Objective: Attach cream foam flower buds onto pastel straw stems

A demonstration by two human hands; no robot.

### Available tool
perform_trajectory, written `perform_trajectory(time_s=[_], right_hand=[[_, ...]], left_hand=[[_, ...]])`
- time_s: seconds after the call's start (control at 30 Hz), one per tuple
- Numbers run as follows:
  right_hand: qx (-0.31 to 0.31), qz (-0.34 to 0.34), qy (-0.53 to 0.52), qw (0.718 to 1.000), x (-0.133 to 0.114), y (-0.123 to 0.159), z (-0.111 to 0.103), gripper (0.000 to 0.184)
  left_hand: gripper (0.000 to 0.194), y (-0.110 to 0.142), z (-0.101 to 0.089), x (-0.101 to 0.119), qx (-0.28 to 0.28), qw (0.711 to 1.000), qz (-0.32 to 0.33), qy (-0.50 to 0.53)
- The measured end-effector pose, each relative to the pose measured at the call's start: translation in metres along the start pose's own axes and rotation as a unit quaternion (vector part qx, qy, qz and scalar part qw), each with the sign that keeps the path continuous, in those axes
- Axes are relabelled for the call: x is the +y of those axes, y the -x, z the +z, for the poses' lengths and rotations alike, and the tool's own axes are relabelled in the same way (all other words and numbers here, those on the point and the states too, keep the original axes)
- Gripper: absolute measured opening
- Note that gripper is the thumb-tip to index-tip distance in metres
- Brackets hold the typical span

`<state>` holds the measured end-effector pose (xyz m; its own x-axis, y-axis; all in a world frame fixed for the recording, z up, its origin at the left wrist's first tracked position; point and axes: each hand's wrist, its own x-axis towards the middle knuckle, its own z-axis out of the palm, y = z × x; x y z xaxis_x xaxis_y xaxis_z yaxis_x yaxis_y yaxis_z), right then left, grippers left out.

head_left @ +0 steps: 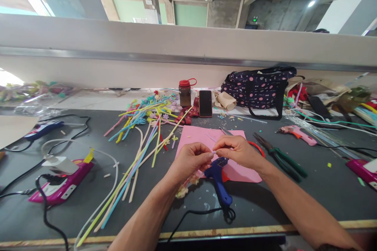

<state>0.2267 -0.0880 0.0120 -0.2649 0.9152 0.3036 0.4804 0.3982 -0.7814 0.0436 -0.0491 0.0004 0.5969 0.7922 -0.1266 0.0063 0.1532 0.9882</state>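
Observation:
My left hand (191, 160) and my right hand (238, 152) meet over a pink sheet (190, 134), fingertips pinched together. Between them is a small pale lilac piece (214, 152), mostly covered by the fingers; its kind does not show clearly. Just below the hands lies a blue glue gun (219, 182), its nozzle end partly hidden. By my left wrist are small cream and pink flower-like pieces (182, 191). Scissors with a red handle (259, 148) lie partly beneath my right hand. Green-handled pliers (284, 160) rest to the right.
Long coloured fuzzy stems (132, 172) spread at left, near a magenta power strip (73, 182) with cables. Behind stand a brown bottle (185, 94), a phone (205, 104) and a patterned bag (256, 90). A pink glue gun (299, 134) lies at right.

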Motion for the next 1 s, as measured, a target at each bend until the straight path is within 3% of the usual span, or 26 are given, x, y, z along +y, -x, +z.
perform_trajectory(time_s=[0.13,0.27,0.43,0.6,0.7,0.8,0.87,0.93,1.0], right_hand=[[-0.015,-0.005,0.009,1.000,0.001,0.000,0.001,0.010],[-0.030,-0.059,0.061,0.996,0.001,0.000,0.000,0.009],[-0.053,-0.135,0.121,0.982,-0.008,0.006,-0.004,0.008],[-0.064,-0.160,0.097,0.980,-0.016,0.011,-0.006,0.011],[-0.037,-0.120,0.054,0.991,-0.013,0.008,-0.005,0.016],[0.021,-0.030,-0.051,0.998,-0.005,0.003,-0.002,0.024],[0.054,0.037,-0.138,0.988,0.002,0.001,0.003,0.030],[0.046,0.094,-0.206,0.973,0.007,0.001,0.010,0.033],[0.000,0.145,-0.260,0.955,0.010,0.002,0.018,0.035]], left_hand=[[0.021,0.000,0.000,0.000,-0.004,1.000,-0.010,-0.006],[0.022,0.002,0.000,0.002,-0.024,0.999,-0.037,-0.011],[0.022,0.004,-0.004,-0.001,-0.120,0.988,-0.079,0.048],[0.019,0.003,-0.006,-0.005,-0.208,0.960,-0.124,0.138],[0.020,0.002,-0.007,-0.004,-0.184,0.964,-0.114,0.153],[0.022,0.002,-0.008,-0.001,-0.137,0.973,-0.083,0.164],[0.023,0.003,-0.009,0.001,-0.111,0.978,-0.062,0.164],[0.023,0.007,-0.008,0.004,-0.079,0.985,-0.031,0.151],[0.022,0.011,-0.007,0.009,-0.033,0.993,0.019,0.114]])
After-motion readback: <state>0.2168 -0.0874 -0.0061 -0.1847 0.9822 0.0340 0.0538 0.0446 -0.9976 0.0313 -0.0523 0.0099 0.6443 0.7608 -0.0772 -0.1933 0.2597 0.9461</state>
